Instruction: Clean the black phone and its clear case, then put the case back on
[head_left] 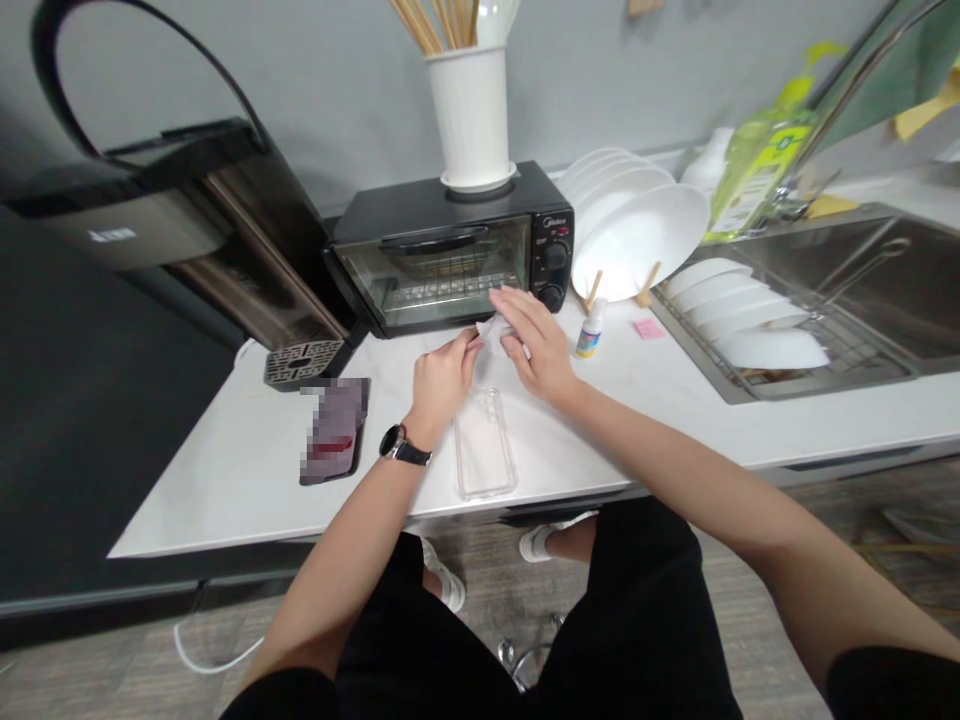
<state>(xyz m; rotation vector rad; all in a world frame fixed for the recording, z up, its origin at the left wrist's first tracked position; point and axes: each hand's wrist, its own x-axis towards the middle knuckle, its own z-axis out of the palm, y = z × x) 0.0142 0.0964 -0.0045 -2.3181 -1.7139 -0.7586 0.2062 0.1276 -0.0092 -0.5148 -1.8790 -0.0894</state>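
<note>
A crumpled white tissue [494, 332] is between my two hands, above the counter in front of the toaster oven. My left hand [442, 380], with a black watch on its wrist, is closed, its thumb and fingertips pinching the tissue's left side. From the right, my right hand [541, 350] curls over the tissue, thumb below and fingers on top. Just below the hands a clear phone case [484, 450] lies flat on the counter. Right of my right hand stands a small white spray bottle [590, 332] with a blue and yellow label.
A phone [335, 432], its screen blurred, lies at the left beside a water dispenser [247, 260]. Behind is a black toaster oven [450, 265] bearing a white utensil holder [472, 120]. Right are upright plates [637, 240], a pink note [648, 329] and a sink [877, 300] with a dish rack.
</note>
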